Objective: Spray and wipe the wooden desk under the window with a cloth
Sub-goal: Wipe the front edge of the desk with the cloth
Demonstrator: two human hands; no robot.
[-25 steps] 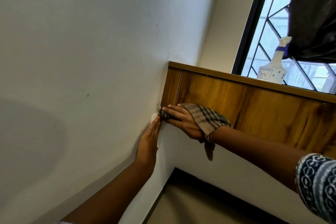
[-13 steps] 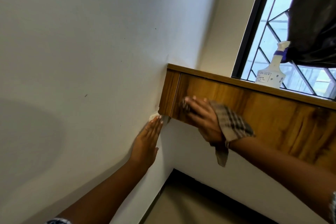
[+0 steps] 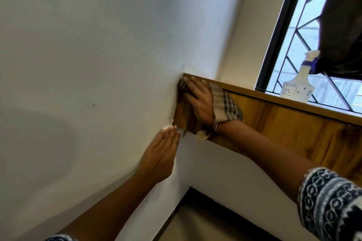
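Where the wooden worktop meets the white wall, the right hand lies flat on the upper corner of its front panel, its grip spread, with straight fingers pressing the checked cloth against the wood. That cloth shows past the fingertips by the wall, bunches over the back of the hand toward the wrist, and a loose end hangs below the panel's lower edge. Just below and wallward of that grip, the left hand rests open on the wall, fingers together and straight, their tips touching the panel's bottom corner beside a small white patch. On the wall side the right grip has no free room; away from the wall the panel runs on bare. Up and well off from the right grip, one spray bottle stands upright on the worktop's top edge before the barred window, with dark cloth hanging over its nozzle. Beneath the panel a white wall face drops to a dark gap. Two hands, one cloth, one bottle.
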